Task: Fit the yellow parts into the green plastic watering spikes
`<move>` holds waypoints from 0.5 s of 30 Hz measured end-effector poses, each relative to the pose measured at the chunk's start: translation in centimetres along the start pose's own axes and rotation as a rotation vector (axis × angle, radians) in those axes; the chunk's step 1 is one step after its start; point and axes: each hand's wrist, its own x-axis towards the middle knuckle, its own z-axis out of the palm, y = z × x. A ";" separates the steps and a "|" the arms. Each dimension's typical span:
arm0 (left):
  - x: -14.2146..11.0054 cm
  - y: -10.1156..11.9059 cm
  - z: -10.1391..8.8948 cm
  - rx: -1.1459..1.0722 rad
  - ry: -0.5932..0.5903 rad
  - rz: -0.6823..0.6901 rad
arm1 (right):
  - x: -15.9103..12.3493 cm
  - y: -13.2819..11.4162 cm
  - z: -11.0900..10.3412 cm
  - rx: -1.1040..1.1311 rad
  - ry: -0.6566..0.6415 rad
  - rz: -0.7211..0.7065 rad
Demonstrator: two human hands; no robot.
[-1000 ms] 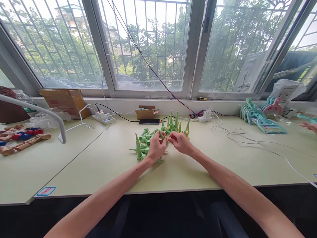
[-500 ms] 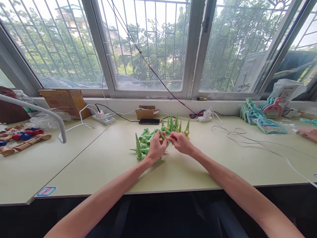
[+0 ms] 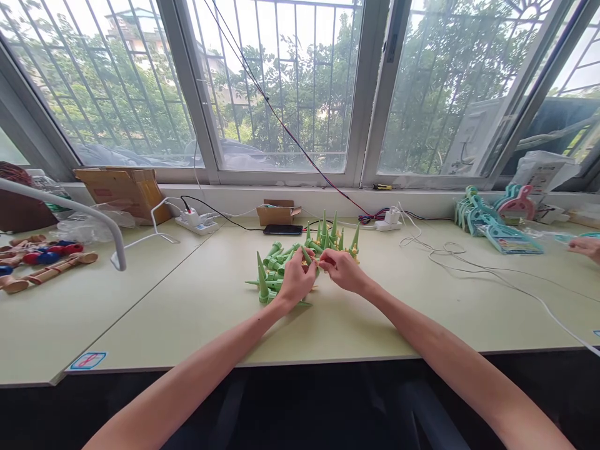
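My left hand (image 3: pixel 298 278) is closed around a green plastic watering spike (image 3: pixel 307 255), whose pointed tip leans up and to the left. Right beside it, my right hand (image 3: pixel 341 267) pinches at the spike's other end; whatever is between those fingertips is too small to make out. Loose green watering spikes (image 3: pixel 273 250) lie in a pile under and left of my left hand, one standing upright (image 3: pixel 262 278). Behind my right hand, several more spikes with yellow parts (image 3: pixel 324 231) stand point up.
A black phone (image 3: pixel 282 230) and a small cardboard box (image 3: pixel 277 214) sit behind the pile. Power strips (image 3: pixel 195 224) and white cables (image 3: pixel 450 250) lie toward the window. Teal hangers (image 3: pixel 482 215) and another person's hand (image 3: pixel 585 247) are at right; wooden pieces with red and blue balls (image 3: pixel 49 256) at left.
My two hands and the spike between them stay almost still. At the far right, the other person's hand shifts slightly near a teal item.
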 end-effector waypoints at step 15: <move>0.1 -0.1 -0.1 0.008 0.008 -0.032 | 0.0 -0.2 -0.1 -0.021 -0.001 0.003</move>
